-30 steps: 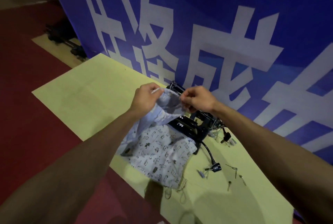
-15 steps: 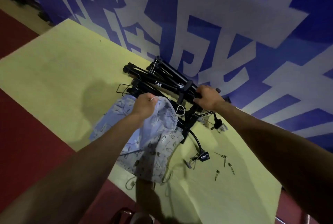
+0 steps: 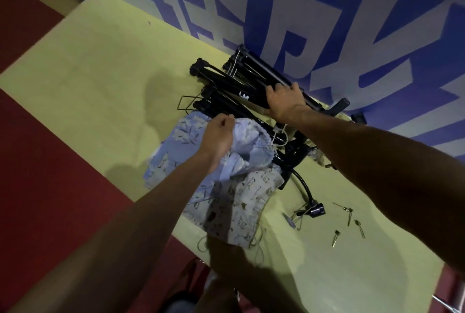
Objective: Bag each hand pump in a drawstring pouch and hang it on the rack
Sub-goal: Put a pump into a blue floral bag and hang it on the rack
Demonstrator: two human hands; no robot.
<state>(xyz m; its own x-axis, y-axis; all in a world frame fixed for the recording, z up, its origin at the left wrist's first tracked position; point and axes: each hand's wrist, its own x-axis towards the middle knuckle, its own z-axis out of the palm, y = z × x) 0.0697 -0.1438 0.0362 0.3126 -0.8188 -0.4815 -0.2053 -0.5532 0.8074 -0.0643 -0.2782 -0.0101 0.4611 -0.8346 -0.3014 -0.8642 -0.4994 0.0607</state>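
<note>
Several black hand pumps (image 3: 234,83) lie in a pile on the yellow-green table (image 3: 100,65), against the blue banner. My right hand (image 3: 283,101) is closed around the barrel of the rearmost pump. My left hand (image 3: 219,133) pinches the rim of a light blue patterned drawstring pouch (image 3: 249,146) and holds its mouth open just in front of the pile. More patterned pouches (image 3: 236,204) lie flat beneath it, reaching the table's front edge. No rack is in view.
A black hose with a nozzle head (image 3: 315,209) curls right of the pouches. Small metal needle adapters (image 3: 348,214) are scattered near it. A blue banner with large white characters (image 3: 327,23) rises behind the table. Red floor (image 3: 37,161) lies to the left.
My right hand let go of the pouch rim, reached back and closed on a pump barrel. My left hand kept hold of the pouch. My view tilted down towards the table.
</note>
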